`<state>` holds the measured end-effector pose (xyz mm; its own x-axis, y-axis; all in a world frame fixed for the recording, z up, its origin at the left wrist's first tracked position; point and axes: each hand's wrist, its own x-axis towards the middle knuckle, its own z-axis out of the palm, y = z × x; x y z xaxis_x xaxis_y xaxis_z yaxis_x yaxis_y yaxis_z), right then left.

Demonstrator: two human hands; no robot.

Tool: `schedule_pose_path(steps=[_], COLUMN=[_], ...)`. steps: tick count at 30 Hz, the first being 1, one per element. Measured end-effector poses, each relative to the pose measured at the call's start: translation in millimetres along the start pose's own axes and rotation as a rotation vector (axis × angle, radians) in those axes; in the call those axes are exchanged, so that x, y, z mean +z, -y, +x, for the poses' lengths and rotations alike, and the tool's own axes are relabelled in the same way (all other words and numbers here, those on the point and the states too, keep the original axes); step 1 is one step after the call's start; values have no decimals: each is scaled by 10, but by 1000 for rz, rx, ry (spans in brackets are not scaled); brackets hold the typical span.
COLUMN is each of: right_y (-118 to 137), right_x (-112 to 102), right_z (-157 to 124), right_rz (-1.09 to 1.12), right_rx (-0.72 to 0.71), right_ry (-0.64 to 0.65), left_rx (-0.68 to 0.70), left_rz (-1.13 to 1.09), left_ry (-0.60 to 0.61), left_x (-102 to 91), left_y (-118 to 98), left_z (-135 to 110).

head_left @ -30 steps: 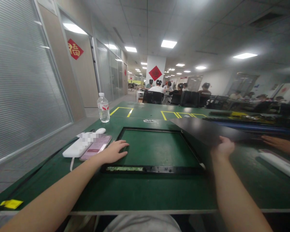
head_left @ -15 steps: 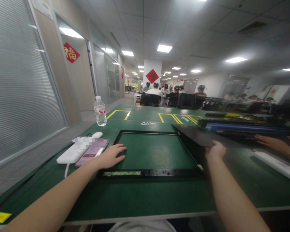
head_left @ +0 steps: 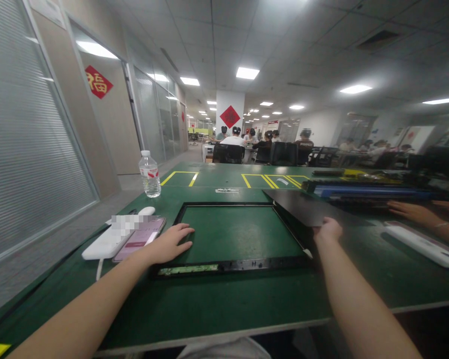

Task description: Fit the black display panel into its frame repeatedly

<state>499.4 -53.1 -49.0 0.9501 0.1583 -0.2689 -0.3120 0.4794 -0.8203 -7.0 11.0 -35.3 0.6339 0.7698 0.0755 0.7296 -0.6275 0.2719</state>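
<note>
The black frame (head_left: 243,264) lies flat on the green surface (head_left: 247,304), inboard of the near edge. Its long axis runs left to right, roughly along that edge. A green circuit strip (head_left: 189,269) occupies the left part of the near bar.

Left hand (head_left: 172,242): palm down at the left bar of the frame. The fingers are spread apart and grip nothing; firm contact cannot be confirmed.

Right hand (head_left: 328,230): the fingers are clamped on the near edge of the dark panel (head_left: 303,207). The panel is tilted, with its far left corner close to the far right corner of the frame. Whether the two parts are joined cannot be determined.

Governing relation: the frame opening lies to the left of the right hand, and the panel extends from the frame's right bar toward the right edge of the surface. The right hand is the nearer to the panel; the left is at the opposite bar.

Adjacent items: a phone (head_left: 142,239) and a bottle (head_left: 149,177), both toward the left edge of the surface.
</note>
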Motion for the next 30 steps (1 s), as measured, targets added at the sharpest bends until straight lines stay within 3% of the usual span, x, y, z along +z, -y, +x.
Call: schedule_pose_path(steps=[16, 30], right_y=[-66, -146], right_x=[-59, -50], right_z=[157, 216], right_rz=[-27, -61], right_rx=[120, 97], right_ry=[-35, 5], left_rx=[6, 35], left_rz=[24, 21], left_ry=[4, -32], left_x=[0, 14], left_y=[11, 2], left_z=[4, -19])
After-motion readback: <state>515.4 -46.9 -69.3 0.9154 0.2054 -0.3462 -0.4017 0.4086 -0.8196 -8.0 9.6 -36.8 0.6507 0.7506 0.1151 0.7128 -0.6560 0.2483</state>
